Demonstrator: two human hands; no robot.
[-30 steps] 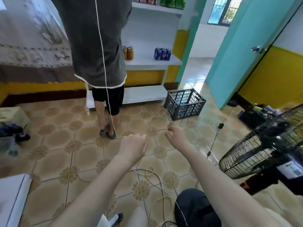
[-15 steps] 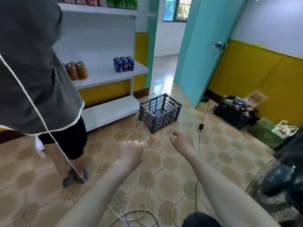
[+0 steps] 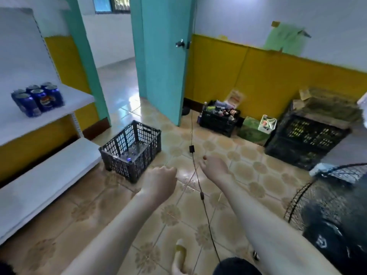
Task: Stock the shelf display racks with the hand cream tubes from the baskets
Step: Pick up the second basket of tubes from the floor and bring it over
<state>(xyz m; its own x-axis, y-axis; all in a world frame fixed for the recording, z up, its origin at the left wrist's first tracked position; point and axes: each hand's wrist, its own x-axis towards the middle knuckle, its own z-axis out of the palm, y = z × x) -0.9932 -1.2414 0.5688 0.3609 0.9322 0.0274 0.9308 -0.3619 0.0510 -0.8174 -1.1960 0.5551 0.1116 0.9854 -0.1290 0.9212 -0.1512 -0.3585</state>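
view swings right, stocked basket comes into sight

the head has turned right over the last second. the person in the grey shirt who stood at the shelf (image 3: 39, 187) is now out of frame, and a dark basket (image 3: 218, 121) by the yellow wall, heaped with mixed goods, has come into view well beyond the hands. the near crate (image 3: 131, 151) just beside the shelf's end looks almost bare, with only a small bluish thing at its bottom. so i judge the stock lies in the far basket, and the task stands at fetching, with nothing yet picked up.

both arms stay stretched forward. the left hand (image 3: 160, 183) and right hand (image 3: 213, 167) have loosely curled fingers with nothing seen in them, though the palms face away. a cable (image 3: 196, 169) hangs between them, touching neither as far as i can tell.

no hand cream tube can be picked out: the far basket's contents are blurred and small. the shelf's upper tiers are cut off; only cans (image 3: 37, 100) show on it.
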